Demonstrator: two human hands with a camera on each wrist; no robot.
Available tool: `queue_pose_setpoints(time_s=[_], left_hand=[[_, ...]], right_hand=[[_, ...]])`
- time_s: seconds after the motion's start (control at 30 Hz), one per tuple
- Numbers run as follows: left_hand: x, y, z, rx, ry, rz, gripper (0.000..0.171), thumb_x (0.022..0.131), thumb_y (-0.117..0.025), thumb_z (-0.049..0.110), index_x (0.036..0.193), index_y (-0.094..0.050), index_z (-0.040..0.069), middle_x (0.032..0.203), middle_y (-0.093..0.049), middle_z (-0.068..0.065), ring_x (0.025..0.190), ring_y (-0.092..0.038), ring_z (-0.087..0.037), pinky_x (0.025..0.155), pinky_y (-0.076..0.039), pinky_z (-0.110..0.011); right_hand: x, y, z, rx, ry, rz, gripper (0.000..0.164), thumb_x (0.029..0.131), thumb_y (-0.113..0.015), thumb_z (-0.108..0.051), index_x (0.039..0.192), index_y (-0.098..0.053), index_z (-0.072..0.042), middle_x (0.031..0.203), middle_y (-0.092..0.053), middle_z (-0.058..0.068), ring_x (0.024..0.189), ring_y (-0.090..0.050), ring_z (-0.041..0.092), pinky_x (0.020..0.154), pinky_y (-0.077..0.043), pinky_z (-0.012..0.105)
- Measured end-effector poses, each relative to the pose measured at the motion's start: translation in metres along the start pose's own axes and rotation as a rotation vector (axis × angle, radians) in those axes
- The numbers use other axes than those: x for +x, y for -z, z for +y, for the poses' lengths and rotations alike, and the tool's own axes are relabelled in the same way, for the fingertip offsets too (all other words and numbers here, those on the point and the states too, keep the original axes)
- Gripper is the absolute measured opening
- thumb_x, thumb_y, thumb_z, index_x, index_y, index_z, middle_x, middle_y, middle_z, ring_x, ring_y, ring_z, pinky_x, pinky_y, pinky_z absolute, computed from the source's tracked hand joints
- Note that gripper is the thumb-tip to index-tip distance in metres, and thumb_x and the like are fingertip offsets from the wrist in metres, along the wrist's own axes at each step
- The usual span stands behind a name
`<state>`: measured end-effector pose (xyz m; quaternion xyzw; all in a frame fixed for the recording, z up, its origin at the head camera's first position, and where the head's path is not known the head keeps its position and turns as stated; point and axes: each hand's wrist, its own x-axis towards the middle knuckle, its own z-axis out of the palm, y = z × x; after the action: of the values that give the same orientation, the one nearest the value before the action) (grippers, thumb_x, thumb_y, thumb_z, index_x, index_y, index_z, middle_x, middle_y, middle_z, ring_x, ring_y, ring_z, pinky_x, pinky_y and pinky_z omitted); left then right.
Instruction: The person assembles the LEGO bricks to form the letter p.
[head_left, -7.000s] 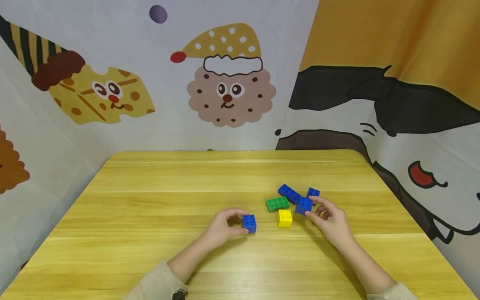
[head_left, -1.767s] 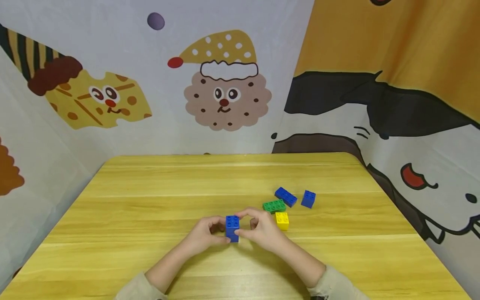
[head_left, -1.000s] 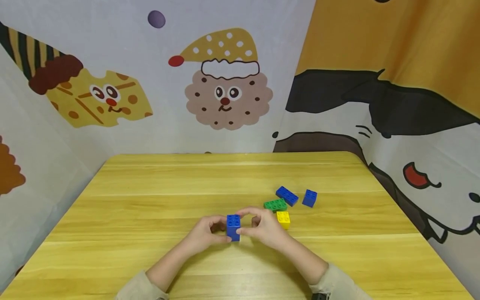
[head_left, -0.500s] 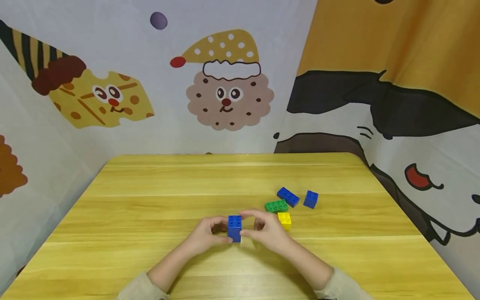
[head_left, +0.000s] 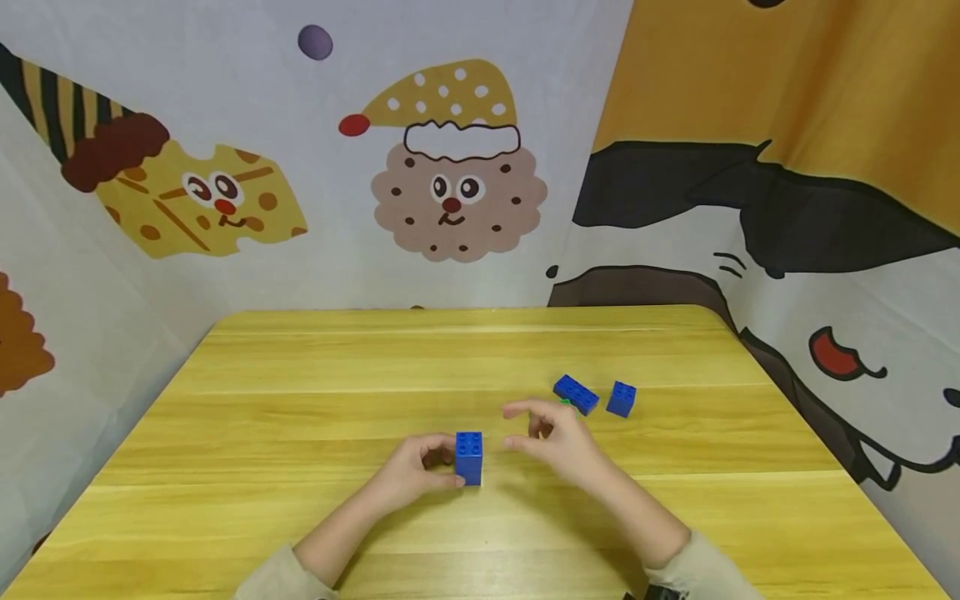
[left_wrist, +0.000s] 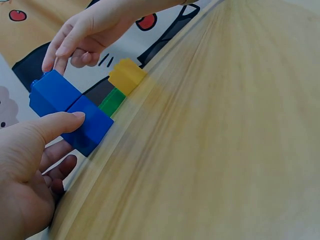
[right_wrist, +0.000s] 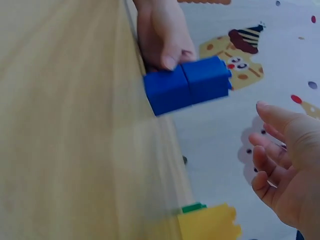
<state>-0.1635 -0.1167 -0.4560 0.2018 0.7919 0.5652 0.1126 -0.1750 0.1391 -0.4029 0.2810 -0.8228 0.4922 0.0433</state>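
Blue stack (head_left: 468, 457): 2 square 4-stud bricks joined, studs up, long axis vertical, standing near front-centre of worktop (head_left: 300, 400). Left hand (head_left: 417, 470) grips its lower brick w/ thumb + fingers. Right hand (head_left: 553, 437) just beside stack, fingers loosely spread, holding nothing. Loose bricks: 2 blue – long (head_left: 576, 393), square (head_left: 621, 398); 1 yellow (left_wrist: 126, 75); 1 green (left_wrist: 111, 101).

The wooden table (head_left: 300, 400) is yellow with long grain lines. Behind it hangs a cloth backdrop (head_left: 225, 275) with cartoon pictures: a cookie face (head_left: 453, 200) with a dotted yellow hat, a cheese figure (head_left: 202, 200) on the left, and a purple dot (head_left: 315, 42) at the top. On the right, the backdrop has a black shape (head_left: 787, 208) and an orange area (head_left: 787, 75).
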Motion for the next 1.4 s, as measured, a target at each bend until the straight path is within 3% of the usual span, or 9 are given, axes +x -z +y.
queue_pose_setpoints(time_s=[0.27,0.6,0.73,1.03,1.4], left_hand=[[-0.001,0.001,0.001,0.005,0.007,0.004,0.039,0.077,-0.08,0.015,0.113,-0.067,0.008,0.099,-0.066,0.0,0.092,-0.057,-0.022,0.078,-0.047,-0.033],[-0.002,0.0,0.002,-0.004,0.014,0.0,0.039,0.077,-0.08,0.015,0.113,-0.067,0.008,0.1,-0.066,0.0,0.093,-0.057,-0.022,0.078,-0.046,-0.035],[-0.002,0.0,0.001,-0.004,0.009,0.001,0.039,0.077,-0.08,0.014,0.113,-0.066,0.008,0.1,-0.066,0.0,0.093,-0.057,-0.022,0.078,-0.046,-0.034],[-0.001,0.0,0.001,-0.006,0.018,-0.003,0.039,0.078,-0.08,0.015,0.114,-0.066,0.008,0.101,-0.066,0.0,0.095,-0.058,-0.022,0.08,-0.046,-0.036],[-0.002,0.0,0.003,0.001,0.013,0.004,0.039,0.077,-0.08,0.015,0.113,-0.067,0.008,0.101,-0.067,0.0,0.094,-0.058,-0.022,0.08,-0.047,-0.035]], right_hand=[[0.005,0.026,0.008,-0.068,-0.04,0.056,0.033,0.082,-0.077,-0.016,0.113,-0.069,-0.019,0.104,-0.067,-0.004,0.069,-0.052,0.016,0.055,-0.043,0.029],[0.008,0.055,0.03,-0.135,-0.079,0.1,0.031,0.085,-0.073,-0.015,0.116,-0.068,-0.013,0.108,-0.068,0.007,0.073,-0.053,0.02,0.054,-0.044,0.027],[0.008,0.06,0.037,-0.148,-0.114,0.088,0.035,0.087,-0.072,-0.015,0.12,-0.065,-0.009,0.108,-0.067,0.011,0.075,-0.053,0.021,0.054,-0.043,0.027],[0.008,0.064,0.051,-0.192,-0.16,0.047,0.036,0.085,-0.072,-0.008,0.12,-0.064,-0.005,0.114,-0.065,0.008,0.077,-0.054,0.019,0.055,-0.045,0.027],[0.007,0.067,0.059,-0.252,-0.225,-0.054,0.036,0.085,-0.072,-0.007,0.12,-0.065,-0.005,0.107,-0.064,0.011,0.062,-0.047,0.017,0.05,-0.04,0.027]])
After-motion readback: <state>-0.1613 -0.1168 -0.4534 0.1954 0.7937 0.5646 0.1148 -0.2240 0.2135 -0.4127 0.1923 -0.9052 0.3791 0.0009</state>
